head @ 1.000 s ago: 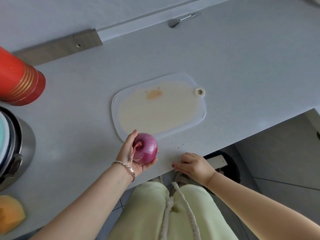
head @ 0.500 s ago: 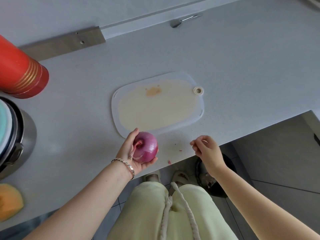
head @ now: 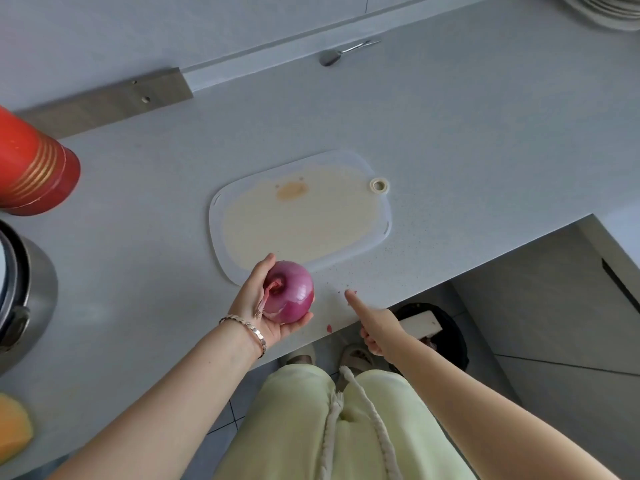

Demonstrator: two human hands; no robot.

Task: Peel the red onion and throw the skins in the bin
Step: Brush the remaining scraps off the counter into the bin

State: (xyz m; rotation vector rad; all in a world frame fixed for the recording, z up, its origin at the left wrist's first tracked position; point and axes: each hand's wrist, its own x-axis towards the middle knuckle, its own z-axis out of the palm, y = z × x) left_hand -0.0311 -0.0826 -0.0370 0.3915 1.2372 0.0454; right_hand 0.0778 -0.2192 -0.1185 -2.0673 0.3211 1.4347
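- Plainly, the left hand (head: 256, 306) cups the red onion (head: 292, 292) just above the counter (head: 450, 133), at the near rim of the cutting board (head: 301, 220). Its fingers (head: 299, 322) curl under the bulb and hold it.
- The onion is round, glossy and purple. A papery strip of skin hangs from its puckered end, against the palm.
- A flat-linked metal bracelet (head: 247, 329) circles the left wrist.
- The right hand (head: 379, 329) holds its index finger straight, tip down on the counter beside a tiny purple fleck. Its other fingers are folded under, and I cannot tell whether they hold anything.
- A small scrap of skin (head: 329, 328) lies at the counter's front edge, between the two hands.
- The cutting board is thin translucent plastic with rounded corners, yellowed across the middle, with a ringed hole at one corner.
- The bin (head: 453, 337) is round and black. It stands on the tiled floor below the counter's edge, with a pale block inside.
- The counter is matte, pale grey and finely speckled.
- At the left stand a ribbed red canister (head: 31, 168) and a brushed steel pot (head: 31, 296).
- A metal spoon (head: 343, 51) lies at the far edge.
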